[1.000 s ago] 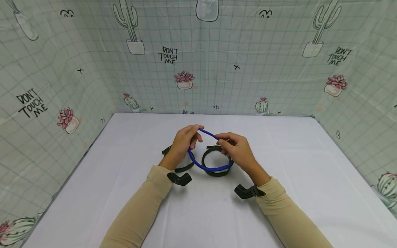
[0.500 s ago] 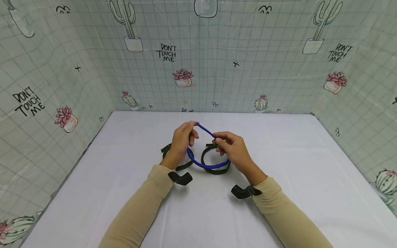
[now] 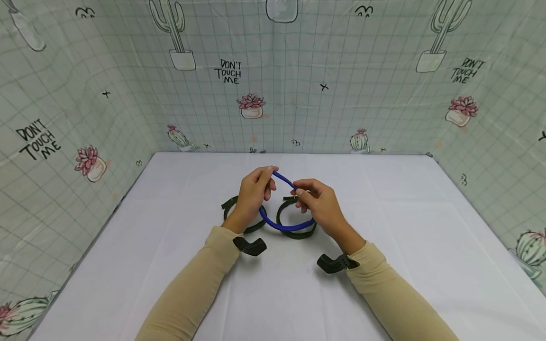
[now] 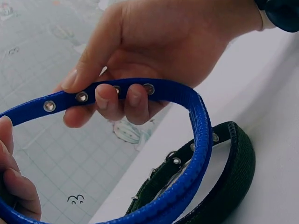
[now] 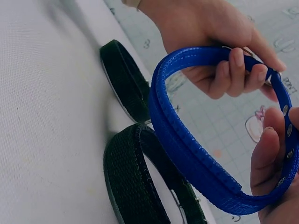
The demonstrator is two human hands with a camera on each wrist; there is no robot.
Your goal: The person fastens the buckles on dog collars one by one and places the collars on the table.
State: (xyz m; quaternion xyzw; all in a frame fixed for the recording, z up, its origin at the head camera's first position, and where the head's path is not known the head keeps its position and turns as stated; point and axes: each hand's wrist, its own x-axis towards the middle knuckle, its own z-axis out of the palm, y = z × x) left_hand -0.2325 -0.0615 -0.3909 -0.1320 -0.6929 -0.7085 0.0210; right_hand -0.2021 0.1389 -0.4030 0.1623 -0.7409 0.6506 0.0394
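A blue collar (image 3: 290, 228) with metal eyelets hangs in a loop above the table, between both hands. My left hand (image 3: 251, 192) pinches its eyelet strap between thumb and fingers; in the left wrist view more fingertips (image 4: 135, 98) curl over the strap. Opposite, my right hand (image 3: 320, 203) grips the other part of the band, where a bit of metal shows in the right wrist view; the strap seems to pass through there, though fingers partly cover it. Beneath, a dark green collar (image 3: 298, 235) lies looped on the table, and a second green collar (image 3: 254, 228) lies partly behind my left hand.
A white cloth covers the table (image 3: 281, 293). Grid-patterned fabric with cactus drawings forms the back wall (image 3: 290, 118) and both sides. Black wrist mounts (image 3: 249, 246) sit on both forearms, below beige sleeves.
The head view has tilted down slightly. Both hands keep hold of the blue collar, with the right hand a little closer to the left. The green collars stay put.
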